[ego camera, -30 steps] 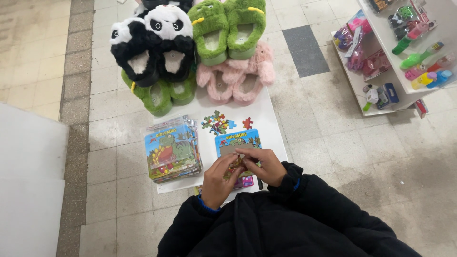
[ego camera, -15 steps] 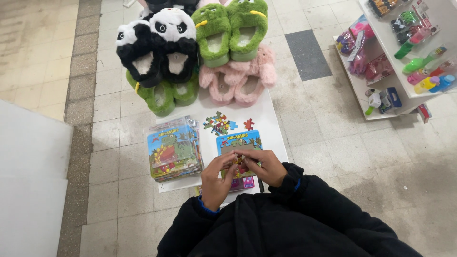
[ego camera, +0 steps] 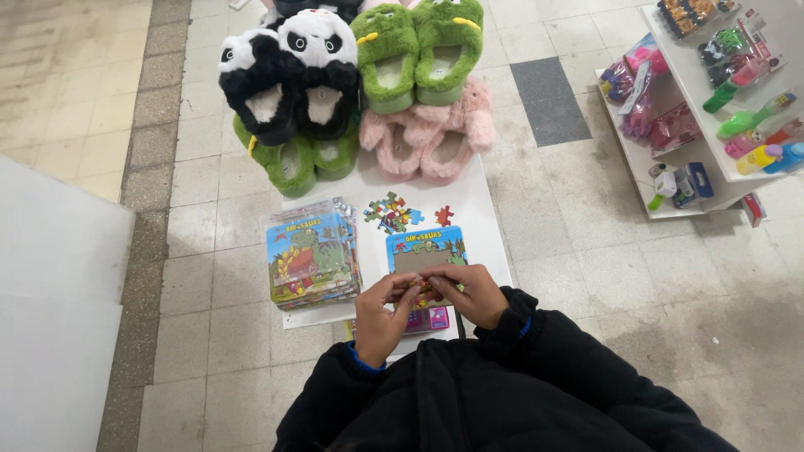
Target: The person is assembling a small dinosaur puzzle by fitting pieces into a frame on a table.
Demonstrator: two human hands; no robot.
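Two hands fitting a jigsaw piece into a puzzle tray on a white board

At the board's [ego camera: 486,209] left edge lies a stack of puzzle packs [ego camera: 311,258], untouched. Toward the near edge, the left hand [ego camera: 381,314] has its fingers curled narrow and pinching down on the lower part of the puzzle tray [ego camera: 425,249]; the right hand [ego camera: 469,291] meets it fingertip to fingertip, also pinched narrow. A small piece seems to sit between them, though it is too hidden to be sure. Just beyond the tray, mid-board, are a cluster of loose pieces [ego camera: 392,212] and one red piece [ego camera: 444,215]. Plush slippers [ego camera: 276,84] crowd the far edge. To seat the piece well, I judge one hand should steady the tray while the other presses flat, not at an angle.
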